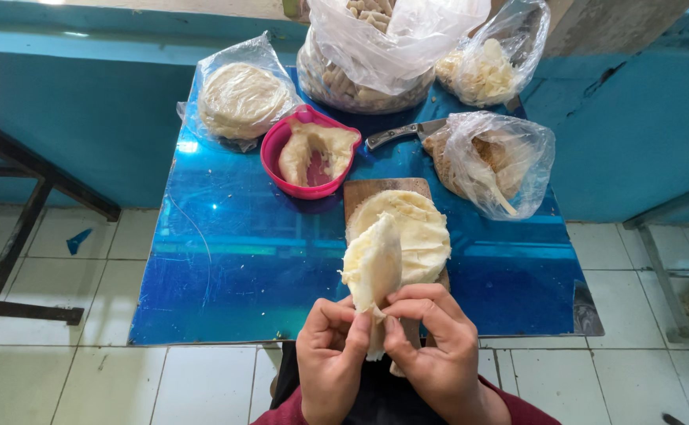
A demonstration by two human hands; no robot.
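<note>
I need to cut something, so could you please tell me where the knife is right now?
In the head view, the knife lies at the table's far side, between the pink bowl and the right-hand bag of crumbs.

Clear plastic bags, four: one of flat round wrappers; one large, of rolled pieces; one of pale shreds; one of crumbly filling with a spoon; pink bowl, one; knife, one; wooden board, one; wrapper stack on it, one; folded wrapper in hand, one; hands, two: left, right; blue table, one.
</note>
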